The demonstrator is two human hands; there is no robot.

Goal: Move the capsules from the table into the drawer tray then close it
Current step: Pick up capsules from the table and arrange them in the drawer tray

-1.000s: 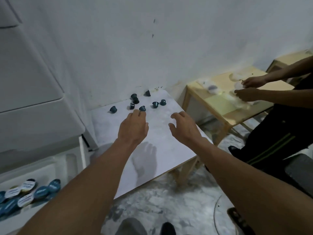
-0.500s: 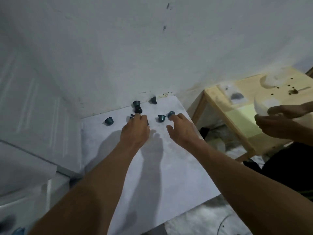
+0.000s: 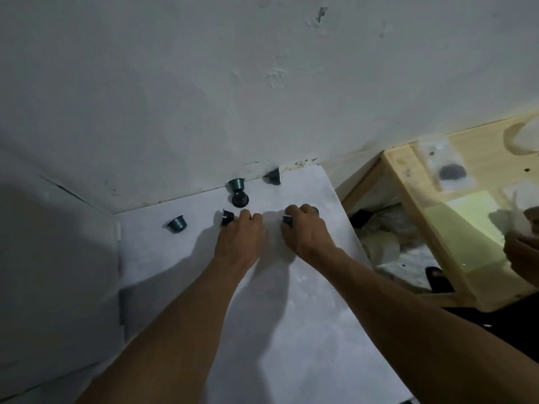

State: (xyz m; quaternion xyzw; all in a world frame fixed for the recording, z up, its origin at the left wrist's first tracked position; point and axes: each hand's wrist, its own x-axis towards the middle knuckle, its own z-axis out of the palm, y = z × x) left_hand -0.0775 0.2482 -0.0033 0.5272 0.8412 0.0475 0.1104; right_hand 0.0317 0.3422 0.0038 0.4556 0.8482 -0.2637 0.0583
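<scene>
Several dark teal capsules lie on the white table (image 3: 291, 316) near the wall. One capsule (image 3: 176, 223) sits far left, and one (image 3: 227, 217) lies on its side beside my left hand (image 3: 240, 240). Two more capsules (image 3: 240, 198) (image 3: 236, 184) stand behind it, and another (image 3: 273, 176) leans against the wall. My left hand's fingers curl down over the spot where a capsule stood; that capsule is hidden. My right hand (image 3: 306, 231) curls round a capsule (image 3: 287, 220), with another (image 3: 315, 211) peeking out behind its fingers. The drawer tray is out of view.
A white cabinet (image 3: 58, 258) borders the table on the left and the wall (image 3: 204, 97) runs right behind the capsules. To the right stands a wooden table (image 3: 437, 228), with another person's hand (image 3: 525, 252) at the frame edge.
Both hands reached forward to the capsules and their fingers curled down over them. The view swung up and right, so the drawer with its capsules left the frame.
</scene>
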